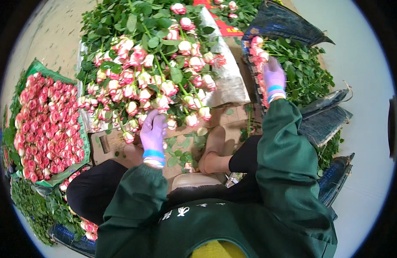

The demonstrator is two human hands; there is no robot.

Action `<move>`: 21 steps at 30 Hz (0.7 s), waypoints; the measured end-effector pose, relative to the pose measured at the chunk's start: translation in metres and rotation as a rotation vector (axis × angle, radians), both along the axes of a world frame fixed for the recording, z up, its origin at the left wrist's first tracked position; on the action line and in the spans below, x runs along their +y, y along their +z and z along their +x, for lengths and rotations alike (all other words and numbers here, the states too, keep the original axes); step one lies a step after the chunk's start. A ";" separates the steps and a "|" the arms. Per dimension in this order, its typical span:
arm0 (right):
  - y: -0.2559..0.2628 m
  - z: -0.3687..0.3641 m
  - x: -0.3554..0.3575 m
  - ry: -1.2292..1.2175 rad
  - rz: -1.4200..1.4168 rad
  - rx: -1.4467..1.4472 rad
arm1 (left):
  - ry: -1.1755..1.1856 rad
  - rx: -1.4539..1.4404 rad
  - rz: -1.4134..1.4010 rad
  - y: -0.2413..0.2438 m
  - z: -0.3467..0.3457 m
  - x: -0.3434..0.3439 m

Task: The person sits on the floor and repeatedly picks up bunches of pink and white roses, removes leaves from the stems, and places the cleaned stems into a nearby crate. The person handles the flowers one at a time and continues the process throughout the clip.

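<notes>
My left hand (pixel 154 133), in a lilac glove with a blue cuff, touches the lower edge of a large heap of pink-and-white roses (pixel 145 87); its fingers are partly bent, and whether it grips a bloom cannot be told. My right hand (pixel 274 75), gloved alike, reaches over a row of pink roses (pixel 260 84) in a dark wrapper at the right. Its fingertips lie at the blooms and stems, and its grip is not plain. The heap's leafy stems point away from me, across a whitish sheet (pixel 229 77).
A tight bundle of pink roses (pixel 51 125) in a green wrapper (pixel 85 142) stands at the left. Dark wrapper flaps (pixel 325 124) stick out at the right. Cut leaves (pixel 184 156) litter the cardboard between my feet. A red sheet (pixel 222 27) lies at the far side.
</notes>
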State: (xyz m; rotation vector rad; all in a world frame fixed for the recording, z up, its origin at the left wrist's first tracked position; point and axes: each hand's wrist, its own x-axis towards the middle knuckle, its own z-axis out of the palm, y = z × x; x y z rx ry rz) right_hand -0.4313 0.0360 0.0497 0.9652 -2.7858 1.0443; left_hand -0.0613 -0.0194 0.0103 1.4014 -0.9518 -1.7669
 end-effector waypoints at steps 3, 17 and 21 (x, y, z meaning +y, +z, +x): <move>-0.031 0.093 -0.047 0.577 -0.238 -0.701 | 0.143 0.060 -0.245 -0.009 -0.013 -0.018; -0.015 0.159 -0.144 0.607 0.237 -0.405 | -0.258 0.021 0.074 0.012 0.005 0.029; 0.010 0.134 -0.089 0.640 0.264 -0.466 | -0.227 0.109 0.092 0.027 0.018 0.034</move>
